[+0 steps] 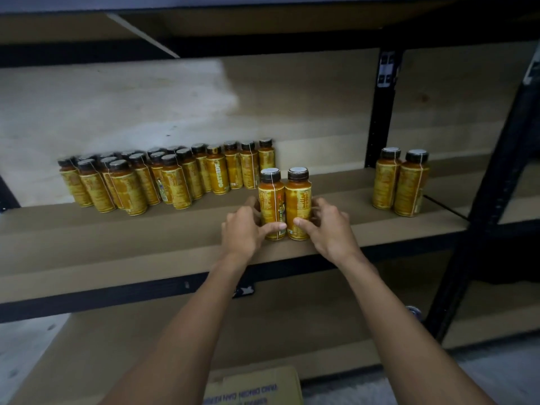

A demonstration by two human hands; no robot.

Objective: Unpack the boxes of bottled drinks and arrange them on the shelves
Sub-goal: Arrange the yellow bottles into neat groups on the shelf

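Note:
Two yellow bottles with dark caps stand side by side near the front of the wooden shelf point(117, 238). My left hand point(244, 232) grips the left bottle point(271, 197) low down, thumb across its front. My right hand point(327, 226) grips the right bottle point(298, 197) the same way. Both bottles are upright and touch each other. A block of several matching bottles point(163, 179) fills the shelf further back on the left, in rows. Two more bottles point(400, 182) stand as a pair at the right end.
A black upright post point(380, 112) rises behind the shelf on the right, and a second black frame point(496, 176) stands further right. A cardboard box point(254, 387) with printed lettering lies on the floor below, under a lower shelf board point(117, 346).

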